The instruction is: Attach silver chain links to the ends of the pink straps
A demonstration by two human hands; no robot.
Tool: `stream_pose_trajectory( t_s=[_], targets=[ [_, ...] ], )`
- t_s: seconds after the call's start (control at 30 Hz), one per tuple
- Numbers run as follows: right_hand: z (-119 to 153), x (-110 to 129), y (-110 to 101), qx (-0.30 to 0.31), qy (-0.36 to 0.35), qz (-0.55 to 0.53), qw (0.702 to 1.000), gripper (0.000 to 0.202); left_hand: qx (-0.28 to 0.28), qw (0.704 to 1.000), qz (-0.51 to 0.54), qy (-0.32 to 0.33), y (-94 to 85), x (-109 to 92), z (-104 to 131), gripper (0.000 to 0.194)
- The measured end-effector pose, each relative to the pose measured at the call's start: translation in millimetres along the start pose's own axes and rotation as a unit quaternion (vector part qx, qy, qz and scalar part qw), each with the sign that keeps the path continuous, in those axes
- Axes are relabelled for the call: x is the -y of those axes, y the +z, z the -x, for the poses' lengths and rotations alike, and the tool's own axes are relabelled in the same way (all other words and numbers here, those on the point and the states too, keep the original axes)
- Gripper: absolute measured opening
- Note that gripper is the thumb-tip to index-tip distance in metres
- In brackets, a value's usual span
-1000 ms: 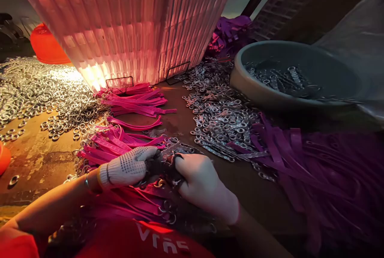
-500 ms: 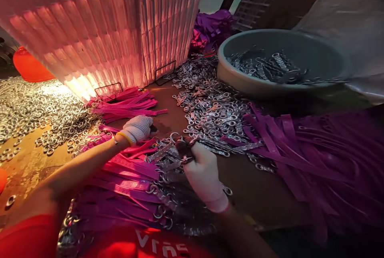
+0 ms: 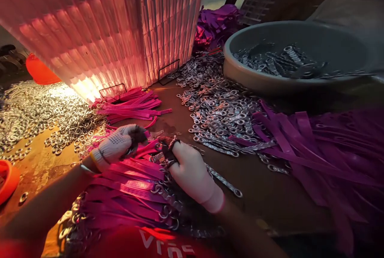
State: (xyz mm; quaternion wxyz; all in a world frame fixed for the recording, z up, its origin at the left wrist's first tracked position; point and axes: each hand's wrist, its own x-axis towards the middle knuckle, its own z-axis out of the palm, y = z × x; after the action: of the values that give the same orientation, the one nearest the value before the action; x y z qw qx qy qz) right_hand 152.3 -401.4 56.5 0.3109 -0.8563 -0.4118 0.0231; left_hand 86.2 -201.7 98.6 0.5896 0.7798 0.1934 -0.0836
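My left hand [image 3: 118, 146], in a white dotted glove with dark fingertips, is closed in a pinch above the pink straps [image 3: 132, 186]. What it pinches, if anything, is too dark to make out. My right hand [image 3: 192, 170], gloved in white with dark fingertips, is closed on a silver chain strip [image 3: 225, 182], whose ring end sticks out below the palm. The two hands' fingertips are close together but apart. Under them, the pink straps lie side by side, metal chains and rings at their right ends.
Loose metal rings [image 3: 69, 118] spread at left, near an orange container [image 3: 8, 181]. Chain strips [image 3: 219, 110] are heaped beyond my right hand. Behind stand a grey basin [image 3: 255, 76] of metal pieces and a ribbed translucent panel [image 3: 120, 30]. Purple straps [image 3: 324, 158] lie at right.
My left hand has drawn back toward me from the far straps. My right hand has moved slightly left, and more of the chain strip shows below it. The view has shifted a little.
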Motion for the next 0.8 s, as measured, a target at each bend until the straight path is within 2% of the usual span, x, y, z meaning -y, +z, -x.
stream_pose_trajectory(
  t_s=[0.1, 0.2, 0.3, 0.4, 0.47, 0.53, 0.67, 0.73, 0.8],
  targets=[
    [-7, 21, 5, 0.034, -0.039, 0.054, 0.997, 0.018, -0.006, 0.993, 0.11, -0.041, 7.0, 11, 31, 0.03],
    [-8, 36, 11, 0.063, -0.07, 0.12, 0.988, 0.015, -0.013, 0.99, 0.133, -0.038, 12.4, 21, 44, 0.037],
    [-5, 43, 16, 0.049, -0.111, 0.186, 0.975, 0.013, -0.011, 0.998, 0.054, -0.003, 15.1, 28, 47, 0.038],
    [-3, 44, 19, 0.037, -0.137, 0.226, 0.964, 0.017, -0.033, 0.99, -0.095, 0.102, 18.0, 39, 47, 0.025],
    [-4, 45, 18, 0.058, -0.121, 0.23, 0.964, 0.016, -0.035, 0.977, -0.14, 0.154, 19.2, 49, 46, 0.015],
    [-6, 47, 15, 0.099, -0.087, 0.222, 0.966, 0.019, -0.019, 0.984, -0.113, 0.136, 18.6, 57, 45, 0.018],
    [-14, 52, 4, 0.21, -0.049, 0.194, 0.957, 0.031, -0.019, 0.999, -0.02, 0.044, 16.3, 60, 47, 0.035],
    [-17, 53, 1, 0.246, -0.028, 0.195, 0.949, 0.031, -0.03, 0.998, -0.027, 0.042, 17.6, 58, 48, 0.037],
    [-18, 52, 2, 0.254, -0.02, 0.203, 0.946, 0.029, -0.038, 0.997, -0.051, 0.053, 20.1, 58, 48, 0.035]
  ],
)
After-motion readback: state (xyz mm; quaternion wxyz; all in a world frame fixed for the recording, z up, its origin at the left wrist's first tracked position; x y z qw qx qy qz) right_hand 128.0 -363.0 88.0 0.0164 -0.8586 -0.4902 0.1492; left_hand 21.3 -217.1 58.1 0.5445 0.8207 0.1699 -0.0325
